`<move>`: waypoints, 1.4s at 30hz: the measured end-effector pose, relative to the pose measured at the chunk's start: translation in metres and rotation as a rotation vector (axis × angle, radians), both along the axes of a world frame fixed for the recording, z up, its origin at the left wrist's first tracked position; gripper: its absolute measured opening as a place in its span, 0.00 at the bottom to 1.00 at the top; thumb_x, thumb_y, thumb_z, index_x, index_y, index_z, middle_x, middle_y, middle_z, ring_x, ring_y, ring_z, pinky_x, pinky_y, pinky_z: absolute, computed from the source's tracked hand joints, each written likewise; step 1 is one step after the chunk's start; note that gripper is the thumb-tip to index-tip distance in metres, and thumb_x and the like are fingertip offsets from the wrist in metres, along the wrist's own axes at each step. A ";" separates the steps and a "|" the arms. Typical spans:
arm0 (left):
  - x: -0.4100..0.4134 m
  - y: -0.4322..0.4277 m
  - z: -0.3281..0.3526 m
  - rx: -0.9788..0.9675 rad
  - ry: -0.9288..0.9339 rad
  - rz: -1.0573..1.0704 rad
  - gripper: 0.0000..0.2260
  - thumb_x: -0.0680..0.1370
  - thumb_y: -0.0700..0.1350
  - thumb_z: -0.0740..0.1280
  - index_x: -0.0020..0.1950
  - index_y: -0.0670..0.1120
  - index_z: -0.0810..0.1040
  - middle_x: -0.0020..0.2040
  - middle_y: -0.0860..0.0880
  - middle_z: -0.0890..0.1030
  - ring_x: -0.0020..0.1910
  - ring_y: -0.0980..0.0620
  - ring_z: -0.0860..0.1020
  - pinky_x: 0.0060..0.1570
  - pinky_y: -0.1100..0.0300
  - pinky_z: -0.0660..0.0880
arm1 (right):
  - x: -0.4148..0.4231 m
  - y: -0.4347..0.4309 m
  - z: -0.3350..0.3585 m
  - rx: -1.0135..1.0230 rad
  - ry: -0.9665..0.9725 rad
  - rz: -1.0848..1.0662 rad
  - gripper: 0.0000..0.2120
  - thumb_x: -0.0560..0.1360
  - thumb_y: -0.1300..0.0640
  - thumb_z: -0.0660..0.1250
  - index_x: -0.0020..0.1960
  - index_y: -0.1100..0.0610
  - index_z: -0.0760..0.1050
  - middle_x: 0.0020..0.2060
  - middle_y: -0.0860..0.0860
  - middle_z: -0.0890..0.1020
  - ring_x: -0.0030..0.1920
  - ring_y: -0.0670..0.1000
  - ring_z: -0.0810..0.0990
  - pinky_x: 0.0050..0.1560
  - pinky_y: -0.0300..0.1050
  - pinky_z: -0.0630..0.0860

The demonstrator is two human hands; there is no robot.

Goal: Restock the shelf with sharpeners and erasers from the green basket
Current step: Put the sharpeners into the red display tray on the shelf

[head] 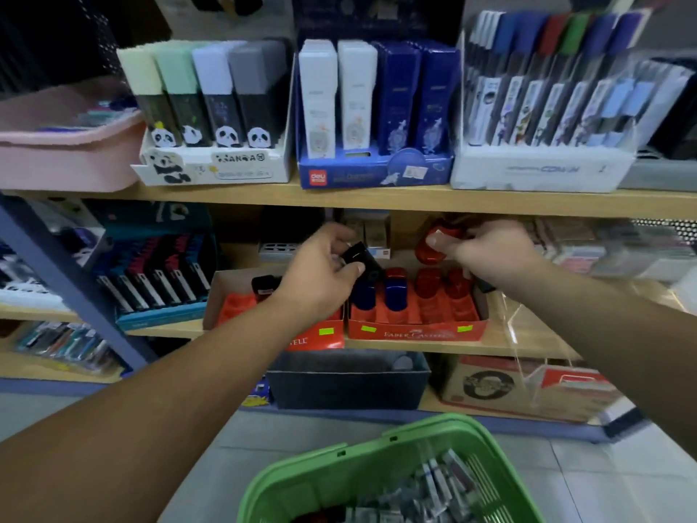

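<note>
L hand (320,273) fingers (333,235) curled round a black sharpener (357,258); R hand (490,254) pinches a red sharpener (430,247). Both above the red box (415,331) at the mid shelf (415,347) front edge. Green basket (377,447) on floor (603,469) below, w/ wrapped stock inside.

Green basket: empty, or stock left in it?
Not empty. The green basket holds a pile of small wrapped packs in its visible part; its near end is cut off by the frame.
</note>
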State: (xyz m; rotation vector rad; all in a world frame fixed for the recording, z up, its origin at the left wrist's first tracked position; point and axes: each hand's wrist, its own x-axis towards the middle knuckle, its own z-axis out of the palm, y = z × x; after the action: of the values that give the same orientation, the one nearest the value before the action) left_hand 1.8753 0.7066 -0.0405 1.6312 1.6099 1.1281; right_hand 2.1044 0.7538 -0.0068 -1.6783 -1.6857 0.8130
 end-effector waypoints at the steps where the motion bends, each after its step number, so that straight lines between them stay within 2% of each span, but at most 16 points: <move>1: 0.004 0.002 0.001 0.025 0.015 0.019 0.15 0.79 0.38 0.73 0.64 0.47 0.75 0.51 0.52 0.78 0.45 0.57 0.79 0.40 0.76 0.75 | 0.007 0.001 0.000 -0.009 0.036 -0.002 0.15 0.74 0.44 0.77 0.53 0.54 0.81 0.43 0.50 0.85 0.41 0.52 0.83 0.43 0.47 0.79; 3: 0.010 0.005 -0.001 0.017 0.037 0.030 0.12 0.78 0.39 0.74 0.57 0.50 0.76 0.49 0.52 0.79 0.46 0.57 0.79 0.40 0.76 0.74 | 0.016 0.001 0.000 -0.020 0.078 0.005 0.16 0.74 0.46 0.78 0.55 0.54 0.82 0.49 0.50 0.85 0.49 0.54 0.84 0.55 0.52 0.81; 4: 0.012 0.006 -0.002 -0.001 0.049 0.023 0.11 0.78 0.40 0.75 0.54 0.52 0.76 0.48 0.53 0.80 0.46 0.57 0.79 0.40 0.75 0.74 | 0.019 0.000 0.000 -0.024 0.079 0.009 0.15 0.74 0.46 0.78 0.54 0.54 0.81 0.49 0.51 0.85 0.49 0.55 0.84 0.55 0.52 0.82; 7: 0.010 0.004 -0.003 -0.036 0.168 -0.036 0.11 0.79 0.43 0.74 0.56 0.54 0.77 0.49 0.55 0.80 0.49 0.57 0.79 0.44 0.70 0.76 | 0.024 0.000 -0.001 -0.041 0.099 -0.007 0.14 0.75 0.46 0.77 0.53 0.55 0.81 0.43 0.54 0.85 0.41 0.52 0.83 0.40 0.46 0.79; 10: 0.000 -0.005 -0.005 -0.130 0.353 -0.110 0.11 0.79 0.45 0.74 0.58 0.57 0.78 0.49 0.55 0.79 0.48 0.56 0.80 0.45 0.63 0.78 | 0.022 0.000 -0.002 -0.085 0.148 0.018 0.14 0.74 0.48 0.79 0.49 0.58 0.82 0.26 0.49 0.81 0.26 0.47 0.78 0.27 0.38 0.72; 11: -0.002 -0.007 -0.008 -0.164 0.400 -0.123 0.11 0.79 0.46 0.74 0.59 0.58 0.78 0.50 0.54 0.79 0.47 0.56 0.80 0.43 0.63 0.77 | 0.019 -0.001 -0.004 -0.094 0.174 0.045 0.14 0.72 0.50 0.80 0.48 0.58 0.82 0.25 0.48 0.81 0.24 0.46 0.77 0.25 0.37 0.71; 14: -0.004 -0.009 -0.014 -0.169 0.473 -0.123 0.12 0.80 0.47 0.73 0.61 0.58 0.78 0.50 0.55 0.78 0.46 0.57 0.79 0.40 0.66 0.73 | 0.006 -0.004 -0.005 -0.128 0.283 0.137 0.14 0.70 0.55 0.82 0.52 0.55 0.81 0.41 0.55 0.88 0.26 0.48 0.78 0.29 0.41 0.75; 17: -0.003 -0.007 -0.015 -0.142 0.467 -0.131 0.12 0.80 0.46 0.73 0.60 0.57 0.78 0.49 0.57 0.78 0.46 0.58 0.78 0.40 0.67 0.72 | -0.004 -0.004 -0.005 -0.174 0.344 0.146 0.15 0.70 0.57 0.82 0.54 0.54 0.82 0.49 0.55 0.88 0.32 0.49 0.81 0.31 0.42 0.77; 22: -0.011 -0.004 -0.016 -0.053 0.569 -0.176 0.11 0.80 0.44 0.73 0.61 0.53 0.80 0.50 0.56 0.79 0.46 0.58 0.77 0.44 0.65 0.75 | -0.014 0.000 -0.009 -0.212 0.346 0.118 0.15 0.71 0.55 0.82 0.54 0.53 0.81 0.51 0.54 0.86 0.34 0.50 0.79 0.32 0.42 0.76; 25: -0.010 -0.004 -0.025 0.023 0.579 -0.141 0.13 0.80 0.43 0.72 0.64 0.50 0.80 0.47 0.58 0.75 0.44 0.59 0.75 0.43 0.67 0.70 | -0.021 0.003 -0.014 -0.187 0.335 0.102 0.15 0.71 0.56 0.82 0.53 0.53 0.80 0.50 0.53 0.86 0.34 0.50 0.79 0.28 0.39 0.75; 29: -0.008 -0.002 -0.033 0.073 0.587 -0.146 0.14 0.80 0.41 0.72 0.65 0.47 0.81 0.52 0.55 0.77 0.49 0.55 0.76 0.52 0.62 0.75 | -0.030 0.004 -0.017 -0.165 0.325 0.108 0.15 0.70 0.57 0.82 0.52 0.54 0.80 0.50 0.53 0.85 0.45 0.54 0.84 0.34 0.44 0.79; 33: -0.010 0.002 -0.036 0.032 0.600 -0.186 0.14 0.78 0.38 0.72 0.64 0.47 0.83 0.61 0.50 0.76 0.56 0.53 0.77 0.62 0.57 0.77 | -0.036 0.003 -0.017 -0.190 0.354 0.114 0.15 0.71 0.57 0.82 0.53 0.54 0.81 0.51 0.53 0.86 0.30 0.51 0.78 0.36 0.44 0.78; 35: -0.012 0.002 -0.032 0.027 0.531 -0.137 0.16 0.77 0.34 0.69 0.63 0.46 0.83 0.60 0.50 0.76 0.57 0.53 0.77 0.60 0.59 0.77 | -0.039 0.001 -0.015 -0.197 0.346 0.134 0.15 0.70 0.56 0.82 0.53 0.53 0.82 0.50 0.53 0.87 0.33 0.51 0.80 0.38 0.44 0.79; 38: -0.014 0.000 -0.013 -0.042 0.154 -0.015 0.19 0.75 0.30 0.67 0.62 0.47 0.77 0.55 0.45 0.79 0.53 0.48 0.80 0.53 0.57 0.80 | -0.047 -0.003 -0.010 -0.191 0.299 0.202 0.16 0.68 0.52 0.83 0.53 0.53 0.84 0.48 0.53 0.88 0.42 0.51 0.83 0.37 0.43 0.78; 40: -0.018 -0.004 -0.001 -0.126 -0.085 -0.045 0.22 0.75 0.34 0.74 0.66 0.48 0.74 0.55 0.44 0.82 0.53 0.48 0.83 0.52 0.56 0.82 | -0.059 -0.006 -0.009 -0.177 0.329 0.234 0.16 0.67 0.52 0.84 0.51 0.54 0.85 0.45 0.52 0.88 0.37 0.48 0.81 0.34 0.42 0.75; 42: -0.029 -0.012 0.008 -0.116 -0.116 -0.065 0.23 0.75 0.40 0.77 0.68 0.47 0.76 0.51 0.46 0.85 0.50 0.51 0.85 0.50 0.59 0.82 | -0.076 -0.010 -0.007 -0.162 0.348 0.308 0.13 0.69 0.52 0.83 0.50 0.55 0.85 0.38 0.52 0.86 0.31 0.48 0.77 0.29 0.41 0.73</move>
State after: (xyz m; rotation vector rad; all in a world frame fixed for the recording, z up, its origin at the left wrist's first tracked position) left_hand 1.8463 0.6947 -0.0326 1.5048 1.5093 1.0566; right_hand 2.0287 0.7435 -0.0141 -1.2947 -1.6824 1.3351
